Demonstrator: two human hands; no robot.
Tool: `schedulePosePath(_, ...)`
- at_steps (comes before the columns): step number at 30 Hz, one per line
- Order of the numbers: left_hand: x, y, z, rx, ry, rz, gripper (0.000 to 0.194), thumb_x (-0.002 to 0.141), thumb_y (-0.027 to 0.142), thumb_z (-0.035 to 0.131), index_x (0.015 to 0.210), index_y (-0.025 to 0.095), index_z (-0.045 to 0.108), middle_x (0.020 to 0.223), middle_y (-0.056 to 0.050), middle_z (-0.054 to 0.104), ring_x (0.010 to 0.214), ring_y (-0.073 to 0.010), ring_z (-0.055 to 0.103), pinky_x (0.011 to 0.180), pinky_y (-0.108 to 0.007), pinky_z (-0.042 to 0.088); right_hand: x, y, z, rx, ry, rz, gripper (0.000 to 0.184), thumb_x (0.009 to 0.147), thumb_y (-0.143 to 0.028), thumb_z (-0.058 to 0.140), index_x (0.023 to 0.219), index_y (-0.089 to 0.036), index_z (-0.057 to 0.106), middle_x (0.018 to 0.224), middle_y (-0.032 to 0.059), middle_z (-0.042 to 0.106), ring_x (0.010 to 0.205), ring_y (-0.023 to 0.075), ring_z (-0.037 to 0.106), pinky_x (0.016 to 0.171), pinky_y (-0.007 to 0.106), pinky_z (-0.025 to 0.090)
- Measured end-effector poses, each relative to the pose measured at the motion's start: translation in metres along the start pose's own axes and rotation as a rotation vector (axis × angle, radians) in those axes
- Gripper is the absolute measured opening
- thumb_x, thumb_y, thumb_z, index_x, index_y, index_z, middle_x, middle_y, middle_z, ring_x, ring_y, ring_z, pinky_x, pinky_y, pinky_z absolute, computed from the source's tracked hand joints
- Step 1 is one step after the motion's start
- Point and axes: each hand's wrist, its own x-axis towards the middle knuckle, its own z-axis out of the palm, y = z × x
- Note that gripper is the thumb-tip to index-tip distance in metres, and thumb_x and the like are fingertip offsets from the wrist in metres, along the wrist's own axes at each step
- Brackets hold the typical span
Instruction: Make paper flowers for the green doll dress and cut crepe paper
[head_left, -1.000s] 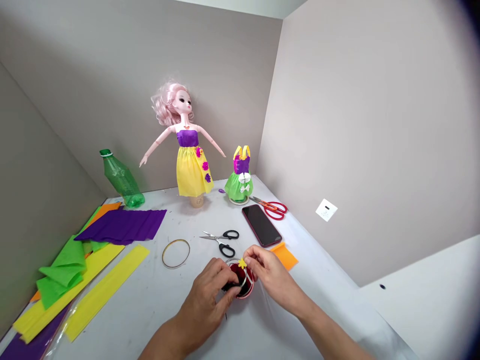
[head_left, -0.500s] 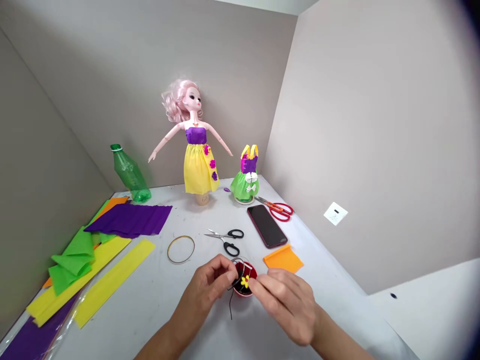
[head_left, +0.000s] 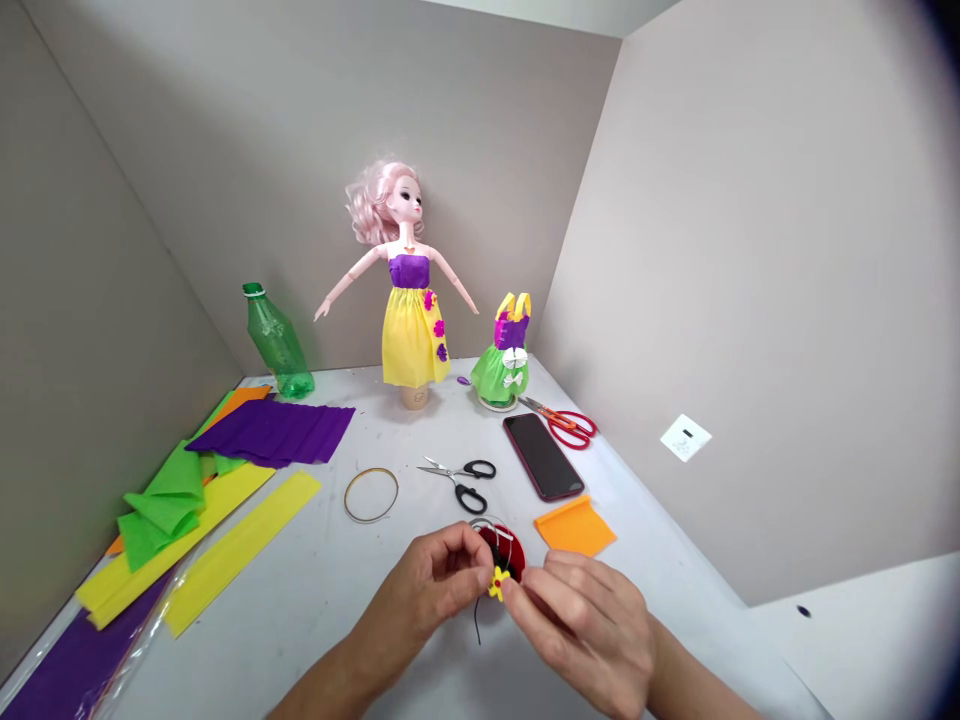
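Note:
A small yellow flower (head_left: 499, 583) with a red centre is between my two hands. My right hand (head_left: 585, 625) is closed, its thumb and fingertips pinching the flower at its right edge. My left hand (head_left: 442, 585) makes a pinch just left of the flower, around a thin black cord (head_left: 478, 622) whose loose end hangs below the fingertips. Just how the cord meets the flower is hidden by the fingers. Behind the hands sits a small red dish (head_left: 516, 545) holding dark and silvery wire-like pieces, partly covered by the fingers.
Black-handled scissors (head_left: 469, 483), a thin ring (head_left: 372, 495), a phone (head_left: 543, 456), an orange sheet (head_left: 575, 527) and red-handled scissors (head_left: 570, 428) lie around. Behind stand a doll (head_left: 412, 320), a small dress (head_left: 502, 370) and a green bottle (head_left: 279, 345). Coloured sheets (head_left: 270, 433) are at left.
Both hands have come slightly nearer to my body, with the yellow flower now in front of the dish's near edge. The fingertips are closer together around it. The whole view has shifted slightly.

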Motion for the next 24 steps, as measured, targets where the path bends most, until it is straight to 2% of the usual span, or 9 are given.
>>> schedulePosePath(4,-0.001,0.0,0.0,-0.013,0.025,0.002,0.024,0.082,0.036,0.066,0.075,0.016,0.054,0.066,0.005,0.042,0.062,-0.0097,0.034,0.059,-0.021,0.03,-0.001,0.0,0.0,0.064,0.002,0.082,0.033,0.092,-0.011,0.044,0.115,-0.013,0.068,0.092,0.0105,0.074,0.081,0.0192,0.069,0.071,0.031,0.058)
schedulePosePath(6,0.0,-0.001,0.0,-0.006,0.063,0.015,0.026,0.082,0.038,0.067,0.076,0.016,0.054,0.067,0.004,0.044,0.063,-0.0099,0.036,0.061,-0.021,0.032,-0.003,-0.002,0.001,0.125,0.004,0.193,0.036,0.095,-0.011,0.041,0.124,-0.014,0.062,0.098,0.0109,0.073,0.085,0.0192,0.068,0.069,0.031,0.056)
schedulePosePath(8,0.001,-0.002,-0.001,0.017,0.116,0.027,0.027,0.082,0.04,0.067,0.078,0.017,0.054,0.069,0.003,0.047,0.064,-0.0104,0.039,0.062,-0.021,0.033,-0.002,-0.005,0.003,0.209,0.034,0.348,0.035,0.093,-0.009,0.048,0.125,-0.017,0.06,0.096,0.0097,0.073,0.082,0.0178,0.067,0.067,0.029,0.055)
schedulePosePath(10,0.002,-0.005,-0.003,0.064,0.17,0.043,0.026,0.083,0.04,0.066,0.079,0.017,0.055,0.069,0.003,0.048,0.065,-0.0109,0.04,0.062,-0.021,0.033,0.003,-0.008,0.006,0.322,0.067,0.537,0.029,0.091,-0.008,0.055,0.116,-0.019,0.064,0.09,0.0071,0.071,0.077,0.0161,0.065,0.065,0.027,0.053)
schedulePosePath(13,0.004,-0.009,-0.006,0.141,0.219,0.077,0.022,0.085,0.038,0.064,0.08,0.017,0.056,0.069,0.003,0.048,0.065,-0.0112,0.039,0.061,-0.021,0.032,0.014,-0.011,0.009,0.532,0.089,0.796,0.01,0.091,-0.015,0.06,0.095,-0.02,0.068,0.081,0.0042,0.067,0.072,0.0152,0.064,0.064,0.025,0.052)
schedulePosePath(16,0.005,-0.012,-0.006,0.202,0.243,0.106,0.019,0.086,0.035,0.062,0.079,0.018,0.057,0.071,0.003,0.047,0.065,-0.0115,0.039,0.061,-0.022,0.033,0.024,-0.013,0.011,0.723,0.049,0.98,0.009,0.09,-0.024,0.063,0.083,-0.02,0.069,0.077,0.0024,0.064,0.068,0.0146,0.062,0.063,0.024,0.052)
schedulePosePath(21,0.005,-0.018,-0.006,0.256,0.274,0.137,0.02,0.086,0.035,0.063,0.078,0.018,0.058,0.074,0.002,0.05,0.066,-0.0116,0.042,0.063,-0.022,0.036,0.029,-0.012,0.011,0.848,-0.021,1.1,0.016,0.088,-0.025,0.064,0.074,-0.019,0.066,0.072,0.0011,0.061,0.065,0.0138,0.059,0.063,0.024,0.049)
schedulePosePath(24,0.006,-0.02,-0.007,0.201,0.345,0.156,0.027,0.086,0.042,0.063,0.102,0.02,0.058,0.08,0.001,0.051,0.069,-0.0123,0.047,0.063,-0.022,0.039,0.029,0.002,0.007,0.83,-0.004,1.128,0.016,0.088,-0.027,0.063,0.075,-0.019,0.067,0.074,0.001,0.061,0.069,0.0142,0.058,0.065,0.025,0.048)
